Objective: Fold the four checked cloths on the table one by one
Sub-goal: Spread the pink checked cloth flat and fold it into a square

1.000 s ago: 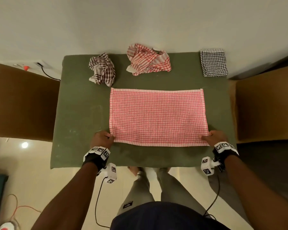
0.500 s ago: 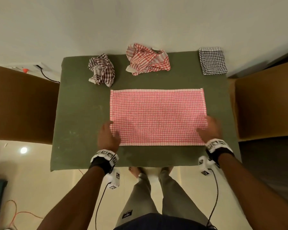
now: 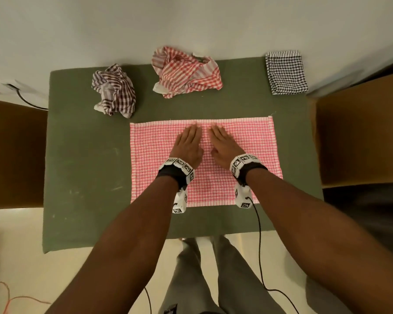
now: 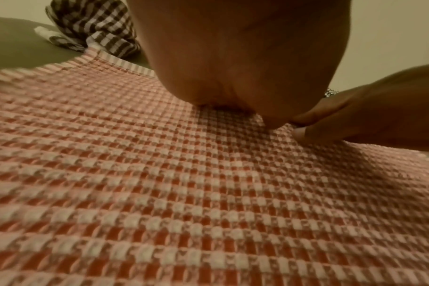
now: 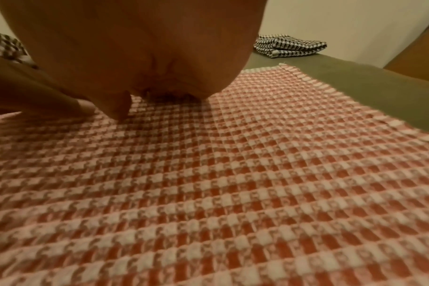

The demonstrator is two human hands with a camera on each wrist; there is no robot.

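Observation:
A pink checked cloth (image 3: 152, 155) (image 4: 159, 193) (image 5: 257, 183) lies flat as a wide rectangle on the green table (image 3: 82, 177). My left hand (image 3: 188, 141) and right hand (image 3: 221, 143) lie flat on its middle, side by side, fingers straight and pointing at the far hem. In the wrist views each palm (image 4: 233, 58) (image 5: 135, 48) presses the fabric. A crumpled brown checked cloth (image 3: 115, 90) (image 4: 93, 25) sits at the back left. Behind centre lies a crumpled red checked cloth (image 3: 186, 72). A black checked cloth (image 3: 286, 72) (image 5: 289, 46) lies folded at the back right.
Brown cardboard boxes stand on both sides of the table, one at the left (image 3: 11, 155) and one at the right (image 3: 361, 132). A white wall (image 3: 191, 23) runs behind the table. Cables (image 3: 261, 257) hang from the wrist cameras by my legs.
Both hands let go of the near corners of the pink cloth, then slid inward and forward over it to meet flat at its middle.

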